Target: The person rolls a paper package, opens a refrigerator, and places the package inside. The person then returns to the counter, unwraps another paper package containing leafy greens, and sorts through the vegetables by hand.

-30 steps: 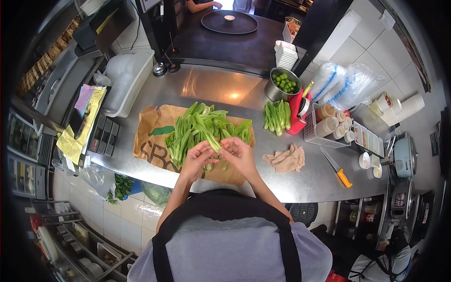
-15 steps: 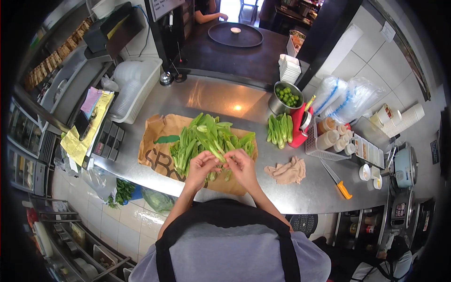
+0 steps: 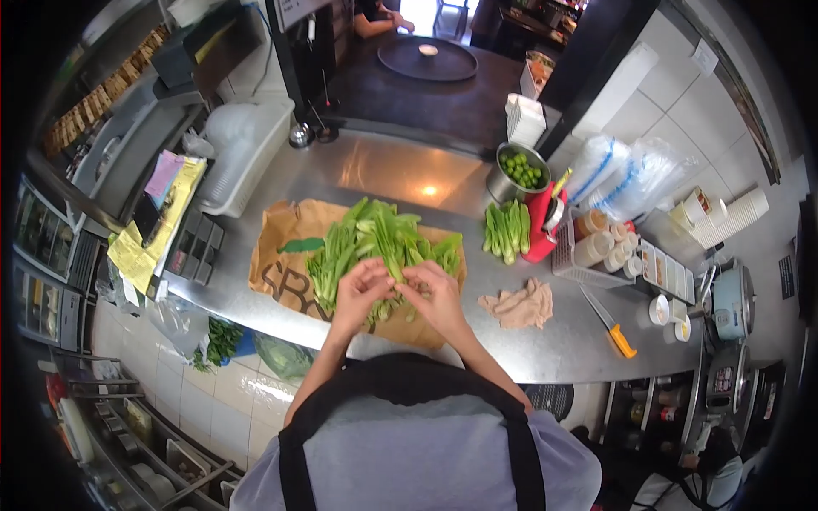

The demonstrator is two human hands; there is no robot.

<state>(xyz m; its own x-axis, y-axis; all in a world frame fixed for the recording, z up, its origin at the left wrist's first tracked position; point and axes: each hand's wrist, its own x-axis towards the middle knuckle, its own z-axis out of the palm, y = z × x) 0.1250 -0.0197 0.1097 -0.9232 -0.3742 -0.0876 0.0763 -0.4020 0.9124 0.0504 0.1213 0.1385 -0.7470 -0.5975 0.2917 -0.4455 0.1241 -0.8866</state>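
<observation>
Both my hands are closed on the stalk end of a leafy green (image 3: 388, 238), held over the pile. My left hand (image 3: 361, 288) pinches it from the left, fingertips near the base. From the other side, my right hand (image 3: 433, 291) grips the same base with thumb and fingers. The green's leaves point away from me. Beneath lies a heap of similar leafy greens (image 3: 334, 249) on a flattened brown paper bag (image 3: 274, 255) with dark print. My fingers hide part of the stalk's base.
A separate bunch of greens (image 3: 508, 232) lies right of the bag, below a metal pot of limes (image 3: 521, 170). Nearer me are a crumpled cloth (image 3: 518, 305) and an orange-handled knife (image 3: 621, 340). Squeeze bottles stand in a white basket (image 3: 588, 271). Another person's arm (image 3: 375, 25) shows beyond the pass.
My hands have shifted slightly left and away from me, still on the green, which now stands straighter along my line of view. The other person's arm has moved a little.
</observation>
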